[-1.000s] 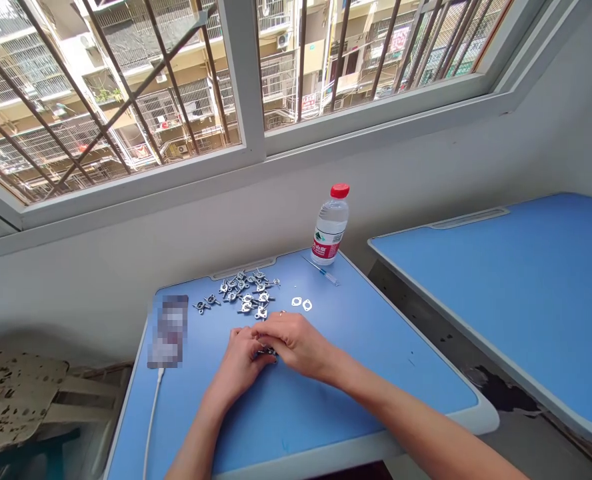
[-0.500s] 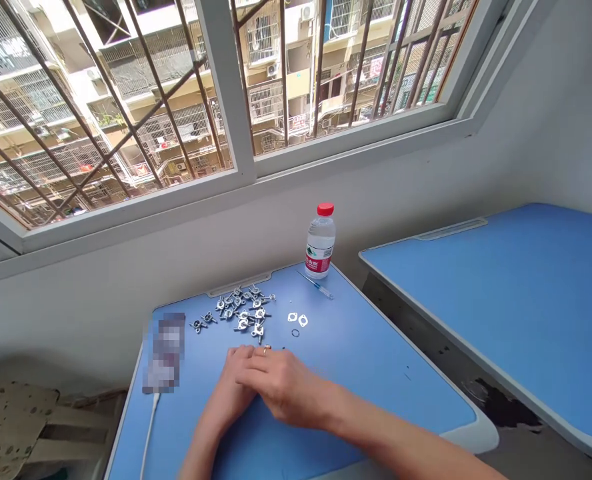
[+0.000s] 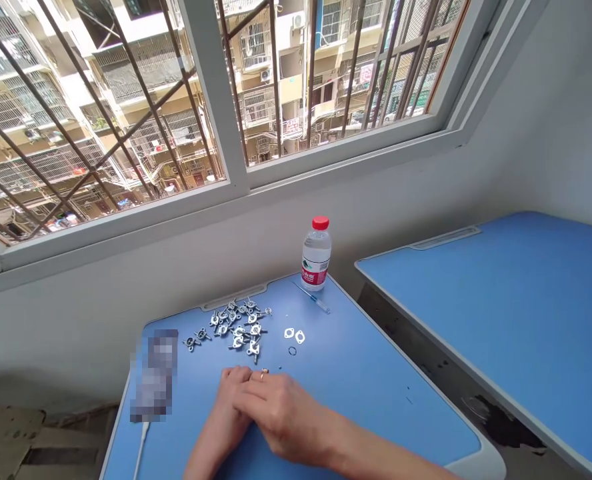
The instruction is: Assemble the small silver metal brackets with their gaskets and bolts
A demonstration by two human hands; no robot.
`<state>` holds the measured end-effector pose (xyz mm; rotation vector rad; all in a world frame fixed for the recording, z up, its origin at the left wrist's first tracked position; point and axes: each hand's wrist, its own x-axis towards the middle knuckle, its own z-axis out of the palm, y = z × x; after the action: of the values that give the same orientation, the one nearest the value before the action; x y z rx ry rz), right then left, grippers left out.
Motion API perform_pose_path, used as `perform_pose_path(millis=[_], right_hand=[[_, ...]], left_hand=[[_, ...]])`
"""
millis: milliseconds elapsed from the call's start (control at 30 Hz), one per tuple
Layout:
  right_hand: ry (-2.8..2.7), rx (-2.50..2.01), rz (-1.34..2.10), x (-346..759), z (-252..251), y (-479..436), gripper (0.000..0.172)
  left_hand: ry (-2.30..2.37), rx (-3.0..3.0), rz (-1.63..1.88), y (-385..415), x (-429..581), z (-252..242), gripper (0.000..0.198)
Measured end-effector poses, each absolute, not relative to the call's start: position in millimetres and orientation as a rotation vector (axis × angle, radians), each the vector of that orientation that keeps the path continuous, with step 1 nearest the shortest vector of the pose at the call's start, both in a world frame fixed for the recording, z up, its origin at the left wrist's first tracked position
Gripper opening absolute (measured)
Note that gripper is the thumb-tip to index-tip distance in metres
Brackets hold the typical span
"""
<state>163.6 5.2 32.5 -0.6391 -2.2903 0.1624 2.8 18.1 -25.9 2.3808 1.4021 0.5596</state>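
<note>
My left hand (image 3: 230,405) and my right hand (image 3: 282,412) meet over the near part of the blue desk (image 3: 376,400). Both have curled fingers; the right, wearing a ring, lies partly across the left. Whatever sits between them is hidden by the fingers. Just beyond is a cluster of small silver metal fittings (image 3: 239,330) with stems and flanges. Two more fittings (image 3: 196,339), with dark centres, lie at its left. To the right of the cluster are two flat white gaskets (image 3: 295,335) and a thin black ring (image 3: 292,351).
A water bottle (image 3: 317,257) with a red cap stands at the desk's far corner, a thin blue-handled tool (image 3: 316,301) before it. A blurred-out object (image 3: 155,373) with a white cable (image 3: 141,450) lies at left. A second blue desk (image 3: 501,300) stands to the right, across a gap.
The view has shifted slightly, so the desk and its contents sit a little lower in the picture. My hands stay together in much the same pose.
</note>
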Motion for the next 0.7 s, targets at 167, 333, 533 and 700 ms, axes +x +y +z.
perform_pose_path(millis=[167,333,533,700], right_hand=[[-2.183,-0.665,0.256,165,35,7,0.025],[-2.167,-0.686,0.332,168,39,8,0.024],[-2.137,-0.709,0.341,166,39,9,0.027],[-2.101,-0.730,0.329,167,41,9,0.028]], left_hand=[[1.315,2.262,0.536,14,3,-17,0.023],[1.289,2.279,0.557,12,2,-11,0.026],[1.232,2.395,0.552,15,3,-14,0.030],[1.175,2.461,0.523,18,-1,-23,0.029]])
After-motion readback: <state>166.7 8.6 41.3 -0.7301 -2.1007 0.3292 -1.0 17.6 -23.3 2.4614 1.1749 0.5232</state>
